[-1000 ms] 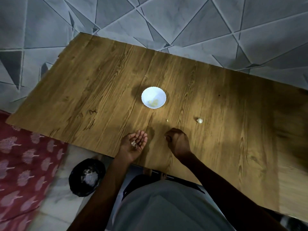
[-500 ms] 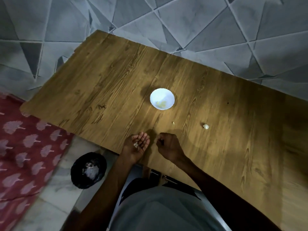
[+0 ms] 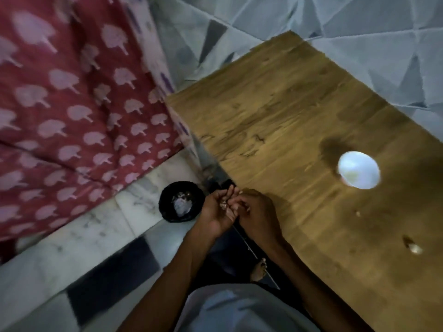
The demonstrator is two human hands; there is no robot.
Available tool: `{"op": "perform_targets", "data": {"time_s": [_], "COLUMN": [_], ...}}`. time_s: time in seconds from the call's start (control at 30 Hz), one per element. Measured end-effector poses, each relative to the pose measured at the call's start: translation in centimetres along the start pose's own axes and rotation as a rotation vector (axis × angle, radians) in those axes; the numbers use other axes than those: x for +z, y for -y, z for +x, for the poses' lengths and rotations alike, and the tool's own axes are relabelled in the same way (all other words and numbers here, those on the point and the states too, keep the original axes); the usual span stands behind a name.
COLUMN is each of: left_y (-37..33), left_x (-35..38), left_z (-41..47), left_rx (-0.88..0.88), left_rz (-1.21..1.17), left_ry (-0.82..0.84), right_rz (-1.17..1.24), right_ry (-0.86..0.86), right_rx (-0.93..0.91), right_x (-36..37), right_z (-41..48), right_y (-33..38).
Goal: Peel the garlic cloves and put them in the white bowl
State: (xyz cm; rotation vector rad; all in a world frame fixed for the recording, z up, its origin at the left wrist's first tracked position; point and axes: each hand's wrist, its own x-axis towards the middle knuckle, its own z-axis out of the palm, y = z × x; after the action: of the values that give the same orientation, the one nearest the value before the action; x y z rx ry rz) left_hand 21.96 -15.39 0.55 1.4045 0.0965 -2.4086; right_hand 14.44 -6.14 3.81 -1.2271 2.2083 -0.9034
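Tabletop [image 3: 287,111]: brown wood.
Black bin [image 3: 167,202]: on the floor, off the near left corner.
White bowl [image 3: 358,169]: well in from the near edge.
Left hand [image 3: 215,212]: palm up, flat, skin bits [image 3: 224,205] on it.
Right hand [image 3: 260,212]: fingertips bent onto the left palm; pinching or brushing, cannot tell.
Garlic clove [image 3: 414,248]: closer to the near edge than the bowl, far from both hands; likely light, firm, papery; pinch the sides, tear skin from the tip.

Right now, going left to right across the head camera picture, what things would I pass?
Red patterned cloth → black container → left hand → right hand → white bowl → garlic clove.
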Motion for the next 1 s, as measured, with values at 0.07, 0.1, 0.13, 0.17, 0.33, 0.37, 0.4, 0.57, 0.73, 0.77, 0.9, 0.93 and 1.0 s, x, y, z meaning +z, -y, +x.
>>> {"op": "perform_targets", "data": {"time_s": [0.07,0.1,0.13,0.17,0.33,0.37,0.4,0.57,0.73,0.77,0.9,0.93,1.0], "left_y": [-3.2,-5.1,-7.0,-8.6,-17.1,-18.6,-20.0,-24.2,-25.0,-25.3,-26.3,-26.5,-26.2], "left_x": [-2.0,-3.3,-4.5,-5.6,-14.3,-16.7,-18.6,-30.1,-39.9,-41.2,-42.6,-42.5,-41.9], "left_z": [0.4,0.9,1.4,1.9,10.0,13.2,16.2,33.8,46.5,48.3,51.2,51.5,51.6], "left_rx": [0.027,0.033,0.038,0.037,0.012,0.017,0.021,0.025,0.071,0.052,-0.016,-0.039,-0.044], "left_rz": [-0.020,-0.037,-0.047,-0.049,-0.026,-0.033,-0.036,-0.008,0.005,0.007,-0.077,-0.103,-0.130], "left_ry": [-0.021,-0.044,-0.060,-0.074,-0.198,-0.225,-0.243,-0.285,-0.266,-0.284,-0.137,-0.167,-0.206], "right_rz": [0.045,0.057,0.078,0.107,0.240,0.273,0.316,0.531,0.563,0.530,0.353,0.344,0.373], "right_ry": [0.069,0.098,0.131,0.149,0.219,0.227,0.233,0.406,0.618,0.636,0.534,0.427,0.310], "right_rx": [-0.013,-0.003,0.022,0.046,0.214,0.241,0.261,0.369,0.601,0.630,0.669,0.636,0.593], "right_x": [2.7,4.6,6.6,8.3,20.7,24.3,27.7,46.6,64.7,67.5,70.5,70.1,69.5], "right_z": [1.6,2.6,3.5,4.3,8.6,9.6,10.6,12.5,17.1,18.5,22.1,22.1,21.3], "right_y": [1.5,2.3,3.0,3.5,3.4,2.3,1.5,-7.1,-17.5,-20.2,-26.0,-25.8,-24.5]}}
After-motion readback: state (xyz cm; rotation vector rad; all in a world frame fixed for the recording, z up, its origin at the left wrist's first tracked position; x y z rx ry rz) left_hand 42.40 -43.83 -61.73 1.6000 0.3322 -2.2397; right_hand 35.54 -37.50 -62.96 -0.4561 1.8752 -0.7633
